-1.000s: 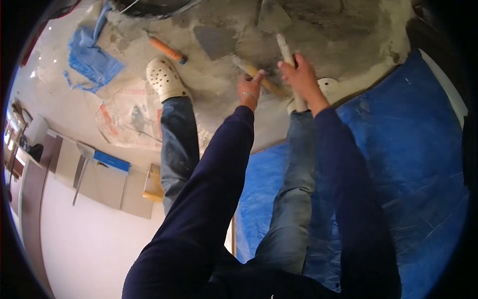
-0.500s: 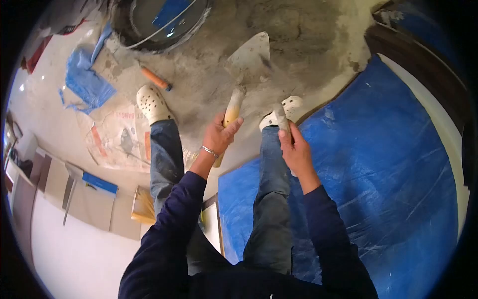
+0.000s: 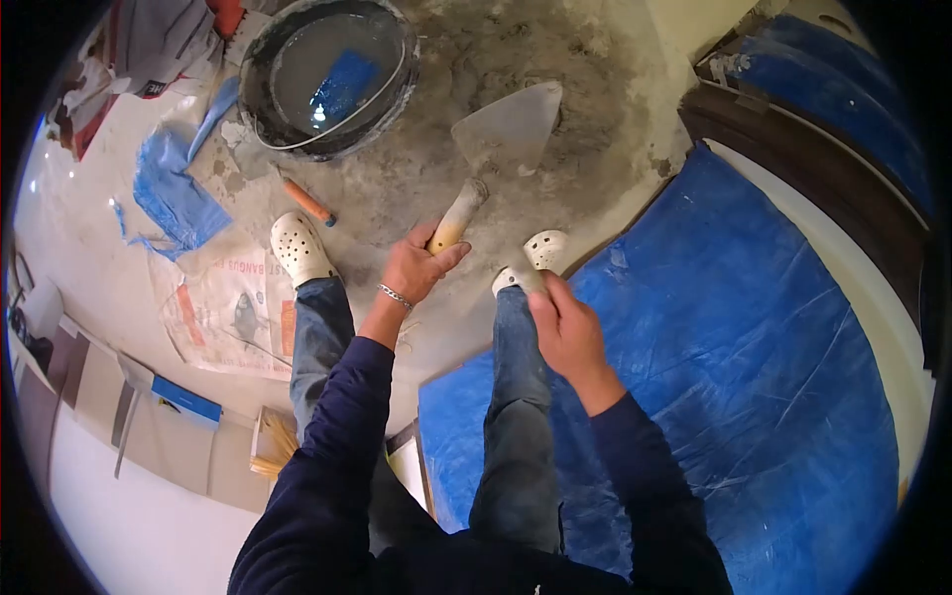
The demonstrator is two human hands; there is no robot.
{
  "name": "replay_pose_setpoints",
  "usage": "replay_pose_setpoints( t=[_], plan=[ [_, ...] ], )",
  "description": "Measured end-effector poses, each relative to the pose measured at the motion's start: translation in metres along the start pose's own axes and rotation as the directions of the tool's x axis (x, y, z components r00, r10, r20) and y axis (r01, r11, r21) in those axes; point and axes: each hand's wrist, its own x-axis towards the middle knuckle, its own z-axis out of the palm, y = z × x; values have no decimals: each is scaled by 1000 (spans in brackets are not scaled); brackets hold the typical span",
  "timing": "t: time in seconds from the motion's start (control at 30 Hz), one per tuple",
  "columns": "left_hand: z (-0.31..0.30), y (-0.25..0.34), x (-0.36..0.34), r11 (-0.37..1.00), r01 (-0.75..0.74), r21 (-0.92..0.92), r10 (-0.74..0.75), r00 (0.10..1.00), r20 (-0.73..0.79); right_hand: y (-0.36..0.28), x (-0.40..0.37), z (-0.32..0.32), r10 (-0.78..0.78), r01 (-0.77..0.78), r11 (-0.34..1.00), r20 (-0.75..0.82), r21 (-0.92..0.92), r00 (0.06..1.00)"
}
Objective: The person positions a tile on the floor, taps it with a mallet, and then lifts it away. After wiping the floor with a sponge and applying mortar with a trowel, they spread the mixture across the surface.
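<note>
My left hand point(image 3: 416, 268) is closed round the wooden handle of a trowel point(image 3: 511, 127). Its broad, pointed blade reaches forward over the grey, smeared floor. In my right hand point(image 3: 570, 332), over my leg, is a short grey, mortar-caked handle point(image 3: 531, 273); I cannot tell what tool it belongs to. That handle overlaps one of my white clogs point(image 3: 545, 250) in this view.
A black bucket point(image 3: 248, 104) of cloudy water with a blue piece inside stands ahead-left. Nearby lie an orange-handled tool point(image 3: 307, 201), blue plastic point(image 3: 178, 188) and a printed sack point(image 3: 213, 317). Blue sheeting point(image 3: 724, 377) covers the right side, beside a dark curved edge point(image 3: 793, 149).
The view has shifted, so more of the bucket shows. Both hands keep their tools; the right-hand handle is turned and now points more to the left. The trowel blade has tilted slightly.
</note>
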Motion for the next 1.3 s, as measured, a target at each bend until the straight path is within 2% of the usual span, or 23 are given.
replay_pose_setpoints(
  t=[0.07,0.13,0.2,0.23,0.3,0.37,0.4,0.43,0.47,0.53,0.57,0.67,0.73,0.8,0.87,0.93,1.0,1.03,1.1,1.13,1.17,1.2,1.3],
  plan=[
    [-2,-5,7,955,-191,228,212,975,-71,18,13,-11,354,-305,925,226,-227,907],
    [-6,10,8,937,-204,282,230,971,-60,0,18,-21,308,-244,922,188,-300,933],
    [-8,16,0,925,-178,335,202,979,-39,-16,5,-19,23,-21,999,47,-42,999],
    [-9,20,1,929,-177,326,202,979,-42,-12,3,-18,32,-30,999,47,-39,998],
    [-11,21,3,928,-191,319,216,975,-44,2,7,-18,130,-64,940,177,-335,976],
    [-14,14,8,825,-204,526,254,967,-24,5,15,-29,197,-132,938,180,-320,964],
    [-15,17,10,824,-208,527,258,966,-24,5,18,-31,270,-206,930,187,-303,944],
    [-13,17,11,798,-218,561,266,964,-5,0,13,-31,152,-117,966,139,-229,979],
    [-11,13,8,774,-219,594,261,965,15,-2,10,-28,163,-126,965,149,-231,975],
    [-11,21,-1,776,-208,596,247,969,17,-7,4,-23,-65,80,982,92,-170,994],
    [-12,28,1,772,-218,597,266,964,9,4,7,-24,169,-87,929,202,-360,965],
    [-13,15,3,670,-157,726,183,982,43,10,19,-36,278,-169,901,233,-399,932],
    [-14,23,3,674,-145,724,173,984,36,-4,10,-31,231,-153,931,210,-332,950],
    [-12,21,-5,674,-134,727,162,986,32,-9,3,-22,-24,57,970,140,-235,990],
    [-11,21,-2,674,-111,730,167,986,-4,17,7,-9,47,19,941,187,-338,981],
    [-12,0,1,633,-69,771,79,997,24,36,16,4,354,-170,834,272,-525,895],
    [-18,-25,4,580,-4,815,-34,999,30,48,13,27,343,-229,892,254,-389,904],
    [-19,-36,2,651,-11,759,-43,998,52,52,2,39,361,-306,919,215,-249,907],
    [-25,-54,-1,716,-7,698,-58,996,69,56,-10,57,403,-360,910,229,-208,886],
    [-33,-61,-5,897,255,361,-327,933,151,53,-14,65,432,-400,900,229,-174,872],
    [-38,-66,-6,846,534,-10,-503,803,319,48,-20,68,429,-355,887,241,-296,870],
    [-41,-64,-10,842,540,-15,-508,802,315,47,-28,74,429,-352,887,250,-298,868],
    [-46,-64,-22,788,614,-39,-565,747,352,52,-45,87,258,-74,883,348,-464,901]
  ],
)
